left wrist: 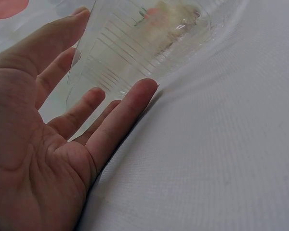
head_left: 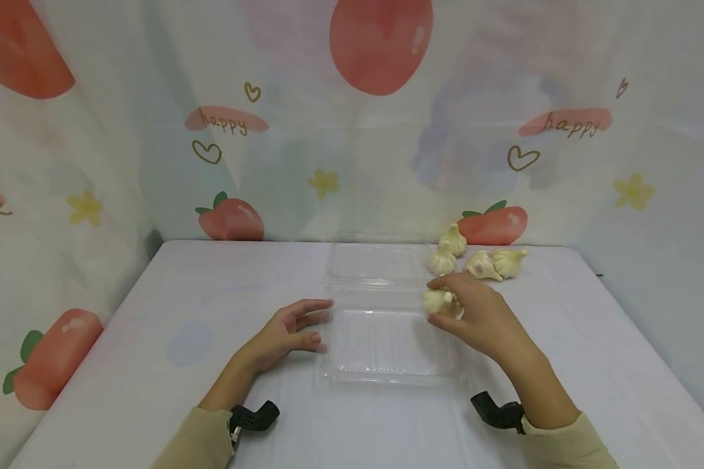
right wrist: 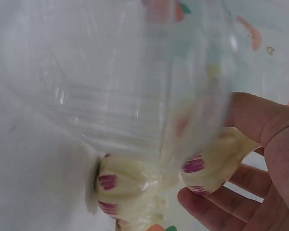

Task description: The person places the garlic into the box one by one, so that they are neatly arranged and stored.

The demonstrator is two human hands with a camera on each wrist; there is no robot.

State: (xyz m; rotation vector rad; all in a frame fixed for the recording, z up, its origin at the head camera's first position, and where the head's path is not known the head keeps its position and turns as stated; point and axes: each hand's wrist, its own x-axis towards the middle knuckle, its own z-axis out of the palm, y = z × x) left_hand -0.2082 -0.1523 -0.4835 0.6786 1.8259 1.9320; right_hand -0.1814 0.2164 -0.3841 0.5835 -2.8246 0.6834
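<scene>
A clear plastic clamshell box lies opened out on the white table, its lid folded back toward the wall. My left hand is at the box's left edge, fingers loosely spread, thumb at the rim in the left wrist view. In my right hand a garlic bulb is pinched between thumb and fingers, at the box's right edge. The right wrist view shows this held bulb with purple streaks, partly behind the clear plastic.
Several other garlic bulbs sit at the back right of the table, beside the lid. A patterned cloth wall rises behind the table. Black wrist cameras are strapped at both sleeves.
</scene>
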